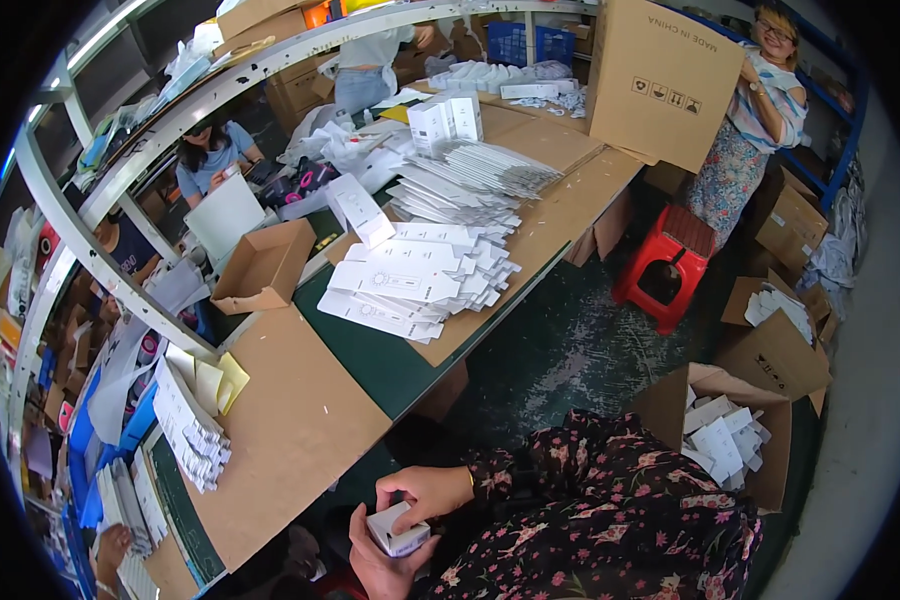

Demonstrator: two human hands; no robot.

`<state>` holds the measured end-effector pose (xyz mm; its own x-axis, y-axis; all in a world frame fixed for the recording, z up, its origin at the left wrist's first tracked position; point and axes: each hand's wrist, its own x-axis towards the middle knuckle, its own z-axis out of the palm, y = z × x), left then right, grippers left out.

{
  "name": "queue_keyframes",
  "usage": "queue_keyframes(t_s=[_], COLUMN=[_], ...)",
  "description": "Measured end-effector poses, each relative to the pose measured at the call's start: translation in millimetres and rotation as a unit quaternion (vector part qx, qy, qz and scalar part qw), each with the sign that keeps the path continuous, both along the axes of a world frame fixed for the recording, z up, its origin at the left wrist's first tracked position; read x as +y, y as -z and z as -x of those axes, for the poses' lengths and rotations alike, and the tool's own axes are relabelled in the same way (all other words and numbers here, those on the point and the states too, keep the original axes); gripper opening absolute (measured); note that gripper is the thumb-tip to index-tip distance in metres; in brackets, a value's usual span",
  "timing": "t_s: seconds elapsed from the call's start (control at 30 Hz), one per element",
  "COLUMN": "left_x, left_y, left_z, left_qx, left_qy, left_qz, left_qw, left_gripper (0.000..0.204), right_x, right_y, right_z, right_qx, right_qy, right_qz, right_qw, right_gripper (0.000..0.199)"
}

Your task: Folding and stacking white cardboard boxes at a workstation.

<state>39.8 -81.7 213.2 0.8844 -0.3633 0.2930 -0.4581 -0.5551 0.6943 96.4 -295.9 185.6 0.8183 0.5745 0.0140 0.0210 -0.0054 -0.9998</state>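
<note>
A small white cardboard box [397,536] is held low in front of my lap, beside the table's near edge. My left hand [378,568] is wrapped round its lower side, fingers on one side and thumb on the other. From above, my right hand [435,493] closes on the same box, its thumb pressing at the top and its index finger curled. What the box contains cannot be seen. Closest on the table is the bare brown cardboard sheet [280,420]. Farther along lie overlapping stacks of flat white printed cartons [395,285], with one folded carton [362,210] standing on them.
An open cardboard box of white cartons [780,455] stands at my right. Beyond it are a red stool [665,268] and a person holding a large carton [660,85]. A shallow cardboard tray [265,265] sits left of the stacks. Another person's hand [112,550] is at lower left.
</note>
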Motion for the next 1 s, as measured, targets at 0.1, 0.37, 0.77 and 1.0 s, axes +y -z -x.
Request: queue_keyframes(t_s=[0.1, 0.37, 0.77, 1.0], left_x=[-2, -6, 4, -4], left_y=[-4, -12, 1, 0], left_z=[-2, -7, -12, -10], left_qx=[0.011, -0.037, 0.027, -0.004], left_qy=[0.0, 0.0, 0.014, 0.012], left_qz=[-0.004, -0.065, -0.086, -0.088], left_qw=[1.0, 0.997, 0.996, 0.996], left_gripper=[0.106, 0.108, 0.114, 0.113], right_x=[-3, 4, -3, -10], right_y=[-10, 2, 6, -3], right_z=[0, 6, 2, 5], right_qx=[-0.041, -0.071, -0.193, -0.125], right_qy=[-0.009, 0.048, 0.007, 0.016], right_qz=[0.055, 0.034, 0.095, 0.113], right_qw=[0.998, 0.996, 0.976, 0.986], right_gripper=[0.037, 0.034, 0.062, 0.068])
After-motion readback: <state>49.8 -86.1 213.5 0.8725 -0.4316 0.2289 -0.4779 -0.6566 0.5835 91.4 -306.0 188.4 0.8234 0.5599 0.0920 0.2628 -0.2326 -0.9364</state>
